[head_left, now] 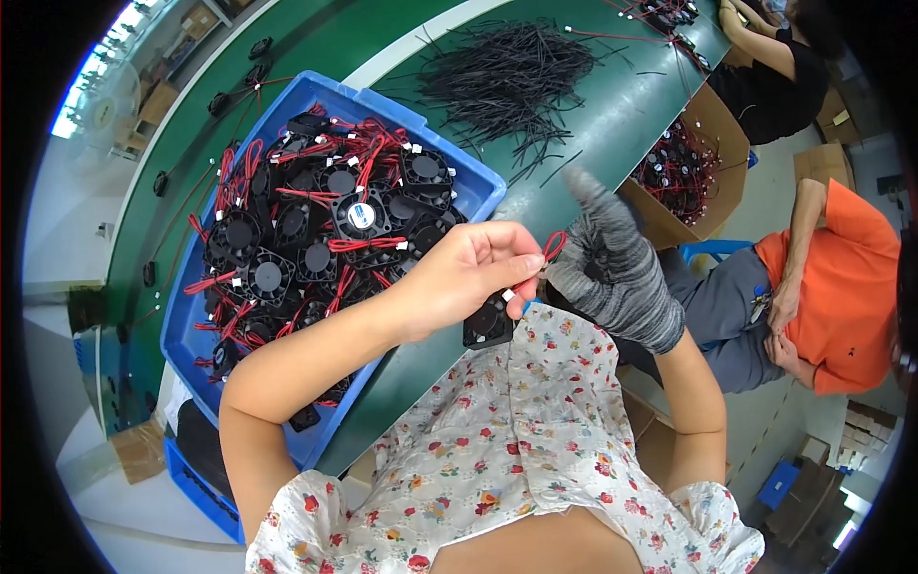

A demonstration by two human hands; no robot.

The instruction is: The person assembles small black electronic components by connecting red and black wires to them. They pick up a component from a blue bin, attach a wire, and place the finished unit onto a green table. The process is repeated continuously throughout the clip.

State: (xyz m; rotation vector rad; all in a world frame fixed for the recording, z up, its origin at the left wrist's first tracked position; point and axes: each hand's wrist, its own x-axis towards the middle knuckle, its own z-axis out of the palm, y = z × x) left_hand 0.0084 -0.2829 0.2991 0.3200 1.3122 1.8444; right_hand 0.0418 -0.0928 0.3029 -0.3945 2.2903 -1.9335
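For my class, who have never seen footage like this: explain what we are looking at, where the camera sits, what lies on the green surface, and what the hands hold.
There is no machine here: a person works with two hands. The one picture comes from a wide fisheye camera on that person's head, looking down, so straight edges bend near the rim and the forearms enter from below.

The bare left hand pinches a loop of red wire, and a small black cooling fan hangs just under its fingers. The right hand, in a grey knitted glove, meets the same wire from the other side.

On the green workbench stands a blue plastic crate heaped with similar black fans and red leads. Beyond it lies a pile of black cable ties. A cardboard box of more fans sits at the bench edge, beside a seated person in an orange shirt.
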